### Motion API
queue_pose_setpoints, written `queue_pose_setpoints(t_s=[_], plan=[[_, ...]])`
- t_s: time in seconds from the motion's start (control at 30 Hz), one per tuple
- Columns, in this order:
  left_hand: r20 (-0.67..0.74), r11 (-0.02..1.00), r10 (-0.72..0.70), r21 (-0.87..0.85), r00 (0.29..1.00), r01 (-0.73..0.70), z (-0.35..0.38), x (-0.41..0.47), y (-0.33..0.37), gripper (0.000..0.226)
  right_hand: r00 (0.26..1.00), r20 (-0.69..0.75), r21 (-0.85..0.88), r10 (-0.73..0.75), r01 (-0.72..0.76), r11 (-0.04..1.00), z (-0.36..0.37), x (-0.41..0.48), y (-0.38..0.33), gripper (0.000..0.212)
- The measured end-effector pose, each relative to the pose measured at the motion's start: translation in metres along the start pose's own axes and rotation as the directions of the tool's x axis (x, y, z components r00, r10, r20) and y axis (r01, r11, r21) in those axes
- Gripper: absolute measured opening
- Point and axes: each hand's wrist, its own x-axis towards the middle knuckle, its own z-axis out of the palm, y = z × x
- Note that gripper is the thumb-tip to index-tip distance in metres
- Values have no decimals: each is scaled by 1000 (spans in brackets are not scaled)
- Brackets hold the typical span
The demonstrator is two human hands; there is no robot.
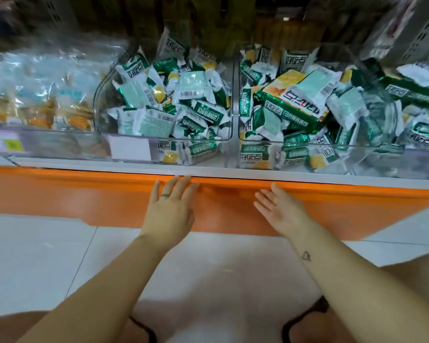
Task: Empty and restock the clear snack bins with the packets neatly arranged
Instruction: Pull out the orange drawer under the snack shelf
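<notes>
Just below the orange ledge [84, 194], the left hand [170, 211] and the right hand [281, 211] are hovering side by side, fingers straight and spread, gripping nothing. Directly above the ledge, three clear bins are sitting in a row. The middle bin [171, 139] is lying straight beyond the left hand, the right bin [307, 144] beyond the right hand, and the left bin [47, 131] farther off, blurred. Green-and-white packets [191, 87] are lying jumbled in two bins, too many to count. One large pack [295, 102] is resting aslant atop the right bin's heap.
</notes>
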Motion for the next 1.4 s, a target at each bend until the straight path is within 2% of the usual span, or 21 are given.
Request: queue_pose_setpoints(t_s=[0.07, 0.13, 0.17, 0.2, 0.23, 0.3, 0.33, 0.37, 0.4, 0.43, 0.47, 0.6, 0.73, 0.83, 1.1, 1.27, 1.4], plan=[[-3, 1000, 4, -21, 1000, -4, 1, 0, -2, 64, 1000, -18, -79, -6, 4, 997, -6, -7, 3, 5], [-19, 999, 13, -48, 1000, -14, 2, -3, -2, 61, 999, 4, -237, -36, 36, 971, -16, -18, 6, 5], [-30, 998, 18, -63, 999, -20, 2, -5, -1, 59, 997, 26, -373, -68, 73, 925, -22, -23, 6, 7], [-43, 997, 22, -74, 999, -25, 2, -7, 0, 56, 990, 67, -542, -123, 139, 829, -28, -29, 6, 9], [-55, 996, 23, -80, 998, -28, 1, -8, 0, 52, 967, 133, -706, -217, 246, 664, -32, -34, 5, 11], [-69, 997, 16, -73, 998, -21, -2, -11, 2, 45, 827, 339, -873, -449, 455, 179, -40, -37, 0, 4], [-66, 998, 11, -65, 998, -15, -4, -12, 3, 41, 740, 437, -879, -511, 472, -68, -41, -39, -2, 12], [-64, 998, 7, -57, 998, -11, -6, -13, 3, 39, 695, 512, -858, -505, 433, -275, -40, -40, -4, 26], [-62, 999, 3, -49, 998, -6, -8, -14, 4, 36, 698, 552, -823, -456, 371, -430, -39, -41, -6, 36], [-55, 999, -2, -42, 998, 0, -11, -16, 5, 33, 725, 558, -788, -404, 310, -533, -37, -43, -7, 40], [-42, 999, -8, -39, 999, 7, -14, -18, 6, 31, 752, 549, -765, -364, 277, -581, -36, -46, -8, 39], [4, 998, -23, -53, 1000, 23, -22, -27, 9, 26, 744, 575, -724, -341, 269, -635, -40, -58, -4, 27], [43, 999, 10, -44, 999, -8, -31, -42, 12, 28, 766, 586, -651, -265, 251, -717, -46, -74, 2, 24], [182, 1000, 21, -26, 983, -17, -43, -52, 15, 39, 784, 595, -576, -178, 262, -775, -49, -84, 4, 25], [361, 993, 116, -23, 926, -115, -58, -63, 11, 53, 800, 600, -482, 18, 379, -790, -52, -101, 3, 23], [390, 988, 155, -71, 908, -138, -67, -61, 7, 50, 811, 569, -458, 136, 450, -767, -44, -105, -3, 23], [299, 984, 161, -122, 940, -129, -84, -42, -9, 41, 746, 661, -442, 86, 479, -759, -8, -103, -22, 28]])
